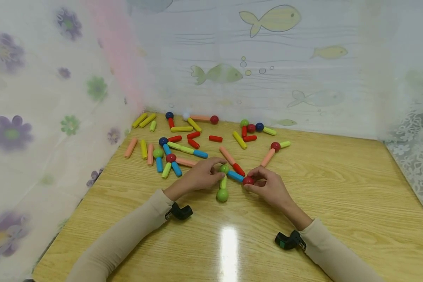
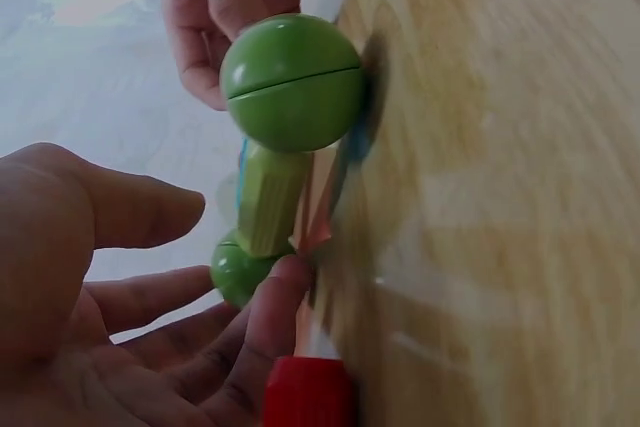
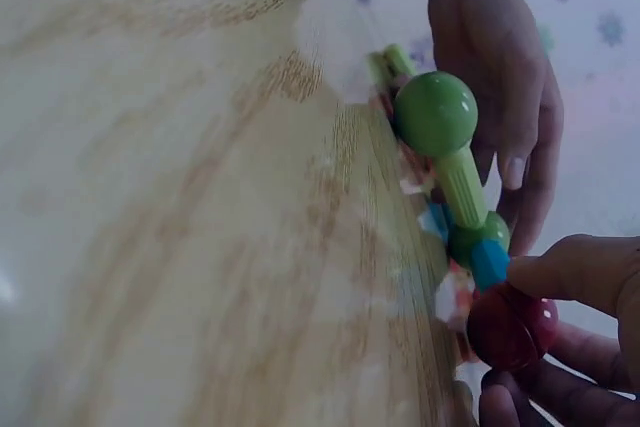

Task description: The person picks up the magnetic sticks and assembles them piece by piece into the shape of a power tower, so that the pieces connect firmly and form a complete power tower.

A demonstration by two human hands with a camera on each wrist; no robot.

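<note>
My right hand (image 1: pixel 269 188) pinches a red ball (image 1: pixel 248 181) between thumb and fingers. A blue stick (image 1: pixel 235 176) runs from it to a green ball (image 1: pixel 224 169). From that ball a light-green stick (image 1: pixel 223 182) leads to a larger-looking green ball (image 1: pixel 222 195) nearer me. My left hand (image 1: pixel 202 174) is around the farther green ball, its fingertips (image 2: pixel 285 282) right at it. In the left wrist view the thumb stands apart from the ball and stick. The right wrist view shows the red ball (image 3: pixel 512 327) against the right fingers.
Just beyond the joined pieces lie a salmon stick (image 1: pixel 227 155) and a red stick (image 1: pixel 239 169). A red ball (image 1: pixel 275 147) with two sticks lies beyond my right hand. Several loose sticks and balls spread along the back and left of the wooden table (image 1: pixel 338 188).
</note>
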